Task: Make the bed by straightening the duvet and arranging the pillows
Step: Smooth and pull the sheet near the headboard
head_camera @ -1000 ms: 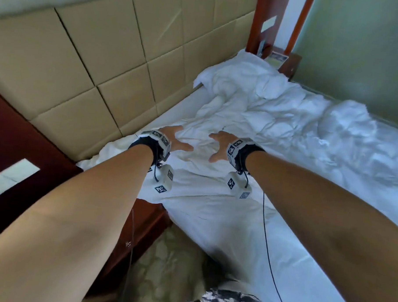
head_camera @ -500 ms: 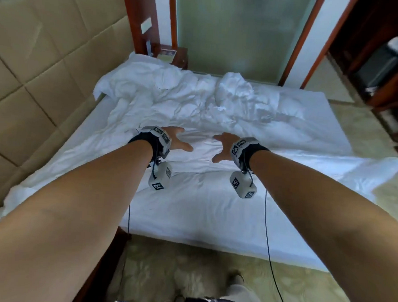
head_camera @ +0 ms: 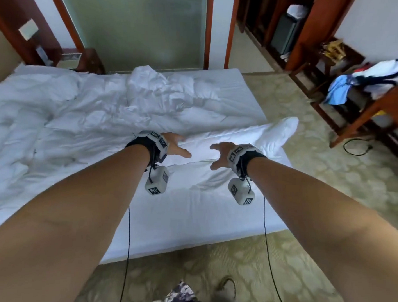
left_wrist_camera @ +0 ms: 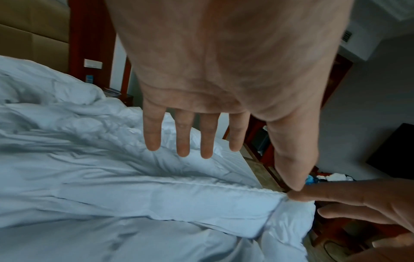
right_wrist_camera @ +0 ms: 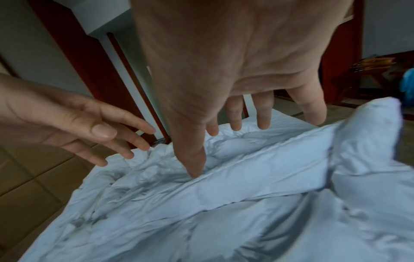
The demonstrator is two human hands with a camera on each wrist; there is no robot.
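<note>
White duvet (head_camera: pixel 92 123) ahead stays rumpled; left hand (head_camera: pixel 174 145) and right hand (head_camera: pixel 219 153), spread and empty, have swung from headboard end toward its folded edge.

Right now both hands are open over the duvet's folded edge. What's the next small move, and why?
Probably lower both hands and grip the duvet along its folded edge. The left hand and right hand hover spread above it, holding nothing. The fold runs across the bed, one corner hangs off the far side, and the rest lies bunched toward the headboard end.
</note>
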